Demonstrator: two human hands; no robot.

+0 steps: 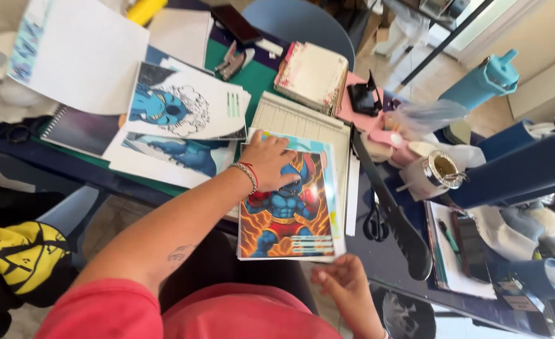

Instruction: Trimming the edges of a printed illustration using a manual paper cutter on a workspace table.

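Observation:
A colourful print (288,216) of a blue cartoon creature on an orange flame background lies on a paper trimmer board (309,122). My left hand (269,161) presses flat on the top of the print, fingers spread. My right hand (345,282) pinches the print's lower right corner with its fingers. The trimmer's long black blade arm (390,210) runs along the right side of the board, beside the print.
More blue cartoon prints (177,110) and white sheets (86,53) lie at the left. Black scissors (373,223), tape rolls (437,171), a notepad stack (312,75), a teal bottle (481,81) and dark blue vinyl rolls (516,172) crowd the right. A blue chair (299,22) stands behind.

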